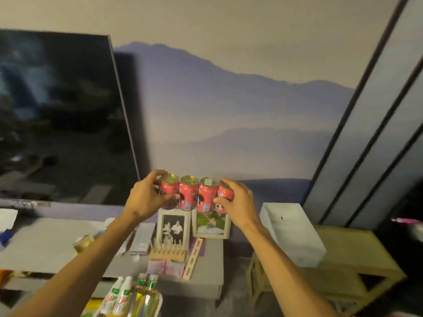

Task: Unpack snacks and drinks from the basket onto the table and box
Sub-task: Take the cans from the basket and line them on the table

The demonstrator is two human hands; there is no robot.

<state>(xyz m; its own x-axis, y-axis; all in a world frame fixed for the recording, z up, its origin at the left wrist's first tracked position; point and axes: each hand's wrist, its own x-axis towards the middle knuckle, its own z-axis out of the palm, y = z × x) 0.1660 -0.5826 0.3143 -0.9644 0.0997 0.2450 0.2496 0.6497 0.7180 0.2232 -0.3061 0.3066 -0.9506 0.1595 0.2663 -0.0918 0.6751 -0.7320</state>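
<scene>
A row of several small red drink cans (pixel 194 195) with gold tops hangs in the air above the grey table (pixel 57 248), pressed together end to end. My left hand (pixel 146 197) grips the leftmost can and my right hand (pixel 238 202) grips the rightmost one, squeezing the row between them. Below, at the bottom edge, bottles (pixel 135 294) with green caps stick up, two white and two clear yellow; the basket itself is not clearly visible. A white box (pixel 295 234) lies on a pale wooden stand to the right.
Two framed photos (pixel 175 227) stand on the table right under the cans, with a wooden rack (pixel 167 253), pink packets (pixel 164 267) and a long snack strip (pixel 194 259) in front. A large dark TV (pixel 59 115) fills the left; the wooden stand (pixel 357 266) is on the right.
</scene>
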